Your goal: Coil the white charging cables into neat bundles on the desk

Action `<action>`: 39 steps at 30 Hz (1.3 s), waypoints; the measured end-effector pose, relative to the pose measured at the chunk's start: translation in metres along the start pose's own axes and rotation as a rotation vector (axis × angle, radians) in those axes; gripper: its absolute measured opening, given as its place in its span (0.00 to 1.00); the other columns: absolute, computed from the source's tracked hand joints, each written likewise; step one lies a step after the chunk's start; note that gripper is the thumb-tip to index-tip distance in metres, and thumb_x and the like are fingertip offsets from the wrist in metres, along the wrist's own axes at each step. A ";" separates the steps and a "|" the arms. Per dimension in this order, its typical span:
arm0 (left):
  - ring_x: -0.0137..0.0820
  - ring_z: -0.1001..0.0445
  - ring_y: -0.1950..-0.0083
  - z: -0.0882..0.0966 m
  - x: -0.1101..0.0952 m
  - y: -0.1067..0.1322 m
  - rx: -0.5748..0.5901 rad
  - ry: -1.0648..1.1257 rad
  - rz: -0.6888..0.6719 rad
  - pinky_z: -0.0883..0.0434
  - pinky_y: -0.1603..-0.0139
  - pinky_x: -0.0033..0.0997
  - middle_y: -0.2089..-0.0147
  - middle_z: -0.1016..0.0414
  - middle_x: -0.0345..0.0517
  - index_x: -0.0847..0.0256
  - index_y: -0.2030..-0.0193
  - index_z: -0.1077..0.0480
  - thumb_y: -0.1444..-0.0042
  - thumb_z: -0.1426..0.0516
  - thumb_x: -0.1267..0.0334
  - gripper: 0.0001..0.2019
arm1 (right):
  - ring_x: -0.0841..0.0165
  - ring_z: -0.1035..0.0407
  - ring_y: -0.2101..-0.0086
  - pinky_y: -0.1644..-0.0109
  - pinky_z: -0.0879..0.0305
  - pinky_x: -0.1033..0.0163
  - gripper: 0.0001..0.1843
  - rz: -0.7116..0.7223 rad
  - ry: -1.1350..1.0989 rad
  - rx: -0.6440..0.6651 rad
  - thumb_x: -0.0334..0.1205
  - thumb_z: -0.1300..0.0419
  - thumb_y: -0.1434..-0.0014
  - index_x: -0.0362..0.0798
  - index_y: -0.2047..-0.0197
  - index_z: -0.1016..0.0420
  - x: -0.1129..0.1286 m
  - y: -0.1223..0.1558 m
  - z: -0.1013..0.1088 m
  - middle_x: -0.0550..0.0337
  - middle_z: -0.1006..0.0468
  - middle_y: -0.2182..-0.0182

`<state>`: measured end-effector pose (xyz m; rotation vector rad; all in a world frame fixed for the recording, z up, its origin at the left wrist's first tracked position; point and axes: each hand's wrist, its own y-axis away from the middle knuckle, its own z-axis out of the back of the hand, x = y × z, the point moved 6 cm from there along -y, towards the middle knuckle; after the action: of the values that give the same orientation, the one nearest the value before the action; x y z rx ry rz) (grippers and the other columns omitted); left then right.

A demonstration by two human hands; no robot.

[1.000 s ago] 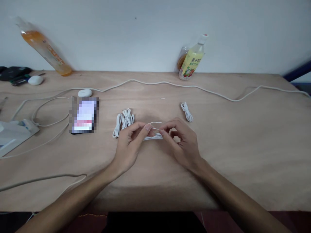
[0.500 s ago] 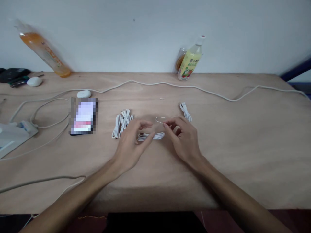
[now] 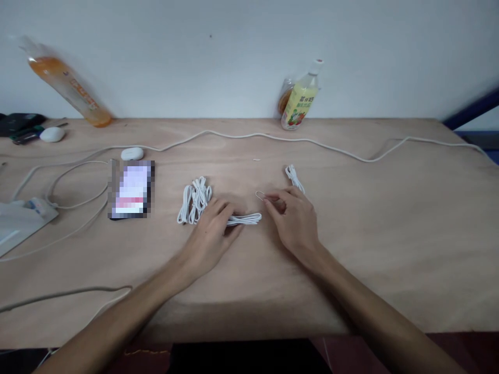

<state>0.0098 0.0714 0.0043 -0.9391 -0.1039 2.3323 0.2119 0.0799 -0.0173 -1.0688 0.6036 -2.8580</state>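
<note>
head view: right hand (image 3: pixel 295 217) pinches white tie (image 3: pixel 258 192), bend jutting left, likely for access!
left hand (image 3: pixel 210 228) covers near cable bundle (image 3: pixel 249 218)'s left end; can't tell if gripping.

Folded white cable (image 3: pixel 252 218), thin looped wire (image 3: pixel 260 194)

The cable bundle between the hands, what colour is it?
The cable bundle is white; see head view.

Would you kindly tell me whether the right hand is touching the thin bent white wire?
Touching: the head view shows the right hand pinching the thin bent white wire, its loop sticking out leftward.
</note>
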 end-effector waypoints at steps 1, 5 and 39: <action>0.46 0.21 0.44 0.000 0.000 0.000 0.010 -0.006 -0.012 0.23 0.41 0.50 0.48 0.18 0.51 0.58 0.47 0.24 0.28 0.40 0.69 0.06 | 0.61 0.27 0.68 0.59 0.29 0.53 0.06 -0.003 -0.005 -0.006 0.40 0.33 0.32 0.52 0.58 0.12 0.000 0.000 0.000 0.53 0.18 0.61; 0.45 0.21 0.46 -0.001 -0.001 0.000 0.038 0.007 -0.021 0.23 0.43 0.49 0.50 0.18 0.50 0.58 0.49 0.24 0.25 0.43 0.67 0.06 | 0.62 0.28 0.69 0.60 0.28 0.53 0.07 0.002 -0.054 -0.009 0.41 0.35 0.30 0.52 0.56 0.14 0.005 -0.002 0.003 0.53 0.18 0.60; 0.33 0.19 0.60 0.005 0.004 -0.007 -0.215 0.829 0.409 0.22 0.53 0.31 0.63 0.13 0.44 0.59 0.62 0.16 0.35 0.33 0.58 0.08 | 0.68 0.27 0.72 0.75 0.33 0.66 0.25 -0.393 -1.148 0.473 0.65 0.28 0.37 0.50 0.57 0.17 0.032 0.010 -0.025 0.60 0.18 0.69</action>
<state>0.0074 0.0803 0.0078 -2.1176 0.1987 2.0933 0.1703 0.0745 -0.0178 -2.4643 -0.3682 -1.8340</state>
